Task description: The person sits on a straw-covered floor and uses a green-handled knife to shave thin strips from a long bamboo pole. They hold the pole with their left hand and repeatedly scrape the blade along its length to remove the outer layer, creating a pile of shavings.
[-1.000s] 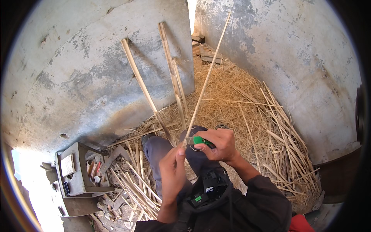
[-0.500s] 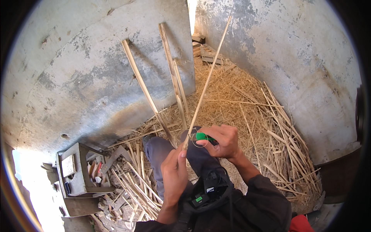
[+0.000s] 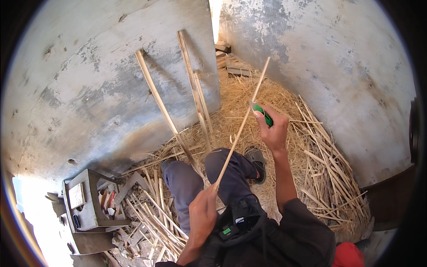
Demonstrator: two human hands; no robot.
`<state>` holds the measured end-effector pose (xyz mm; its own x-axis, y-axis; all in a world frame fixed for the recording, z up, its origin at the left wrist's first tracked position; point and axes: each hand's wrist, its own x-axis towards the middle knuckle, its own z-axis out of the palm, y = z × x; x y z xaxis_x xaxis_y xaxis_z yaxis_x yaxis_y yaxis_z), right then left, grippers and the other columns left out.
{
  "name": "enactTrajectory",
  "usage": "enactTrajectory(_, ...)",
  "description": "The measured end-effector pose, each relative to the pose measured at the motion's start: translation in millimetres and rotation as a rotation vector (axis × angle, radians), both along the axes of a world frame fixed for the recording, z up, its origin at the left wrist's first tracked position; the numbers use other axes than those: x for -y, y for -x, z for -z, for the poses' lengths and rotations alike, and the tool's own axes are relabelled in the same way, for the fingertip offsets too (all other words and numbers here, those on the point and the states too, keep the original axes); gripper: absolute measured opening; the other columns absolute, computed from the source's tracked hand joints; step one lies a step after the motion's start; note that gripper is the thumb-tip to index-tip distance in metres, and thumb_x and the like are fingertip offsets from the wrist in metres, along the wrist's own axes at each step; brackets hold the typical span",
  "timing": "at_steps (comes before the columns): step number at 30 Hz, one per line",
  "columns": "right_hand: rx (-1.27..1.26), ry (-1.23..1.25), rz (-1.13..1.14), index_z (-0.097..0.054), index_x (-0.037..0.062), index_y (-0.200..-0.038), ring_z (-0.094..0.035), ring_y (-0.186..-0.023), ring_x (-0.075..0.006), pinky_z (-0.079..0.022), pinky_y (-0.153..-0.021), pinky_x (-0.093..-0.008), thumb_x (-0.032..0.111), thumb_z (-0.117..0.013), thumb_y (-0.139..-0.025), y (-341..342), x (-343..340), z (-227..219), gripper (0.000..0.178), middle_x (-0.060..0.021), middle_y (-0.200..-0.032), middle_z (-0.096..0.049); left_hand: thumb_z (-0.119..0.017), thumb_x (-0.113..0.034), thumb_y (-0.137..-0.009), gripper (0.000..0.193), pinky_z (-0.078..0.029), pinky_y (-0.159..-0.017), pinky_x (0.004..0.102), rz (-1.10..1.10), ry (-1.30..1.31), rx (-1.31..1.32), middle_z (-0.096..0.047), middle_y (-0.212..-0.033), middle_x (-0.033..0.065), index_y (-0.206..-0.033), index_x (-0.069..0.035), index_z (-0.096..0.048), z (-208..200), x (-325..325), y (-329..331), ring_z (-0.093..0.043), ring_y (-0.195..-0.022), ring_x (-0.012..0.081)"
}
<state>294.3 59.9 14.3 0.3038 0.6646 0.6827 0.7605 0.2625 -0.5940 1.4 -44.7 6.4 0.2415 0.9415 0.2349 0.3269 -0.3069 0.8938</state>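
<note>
One straw-littered floor (image 3: 269, 196) is carrying a grey box (image 3: 92, 214) near its left edge, with reddish and pale odds and ends (image 3: 106, 200) crowding inside. A long wooden strip (image 3: 235, 144) is slanting above the floor; the left hand (image 3: 202, 216) is pinching its near end between its fingers. The right hand (image 3: 273, 127) is wrapping its fingers around a green-handled knife (image 3: 263, 115), the blade apparently meeting the strip's farther part. Steadying the strip and keeping the blade shallow is seeming wisest to me.

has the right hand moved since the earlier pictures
Yes: the right hand has moved farther out along the thin wooden strip, closer to the plank in the far corner.
</note>
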Motion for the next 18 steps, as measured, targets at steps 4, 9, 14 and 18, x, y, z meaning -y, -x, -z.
enactTrajectory(4,0.097,-0.078,0.012,-0.083,0.0078,-0.112,-0.059,-0.053,-0.0165,-0.042,-0.051,-0.0347,0.039,-0.073,-0.106,-11.2,-13.4,7.8,0.033,-0.0084,-0.067,-0.067,-0.06,-0.009,-0.112,0.026,-0.047,-0.067,0.0427,-0.017,0.045,-0.1,-0.057,-0.079,0.0176,-0.13,0.005,-0.073,-1.7,0.1,10.4,-0.057,-0.068,0.0323)
enactTrajectory(9,0.069,-0.046,0.067,-0.083,0.0087,-0.114,-0.058,-0.052,-0.0169,-0.041,-0.051,-0.0347,0.04,-0.071,-0.108,-26.0,-29.2,12.6,0.034,-0.0054,-0.063,-0.065,-0.06,-0.009,-0.111,0.027,-0.046,-0.065,0.0433,-0.01,0.037,-0.127,-0.055,-0.078,0.0174,-0.131,0.005,-0.073,0.6,2.7,16.5,-0.056,-0.067,0.0323)
enactTrajectory(14,-0.046,0.14,0.248,-0.084,0.0092,-0.12,-0.057,-0.052,-0.0179,-0.041,-0.051,-0.0341,0.045,-0.068,-0.109,-57.2,-49.4,25.6,0.04,-0.0026,-0.065,-0.068,-0.059,-0.015,-0.113,0.028,-0.045,-0.066,0.0396,-0.005,0.066,-0.209,-0.059,-0.079,0.014,-0.131,0.002,-0.075,6.3,6.0,26.1,-0.058,-0.069,0.0252)
enactTrajectory(18,-0.121,0.288,0.516,-0.082,0.0079,-0.125,-0.065,-0.063,-0.0217,-0.048,-0.06,-0.0385,0.057,-0.061,-0.109,-139.7,-73.5,54.7,0.056,-0.0074,-0.076,-0.073,-0.061,-0.017,-0.113,0.028,-0.046,-0.067,0.0392,0.03,0.147,-0.164,-0.059,-0.08,0.0144,-0.13,0.001,-0.076,8.7,20.7,40.0,-0.058,-0.07,0.0251)
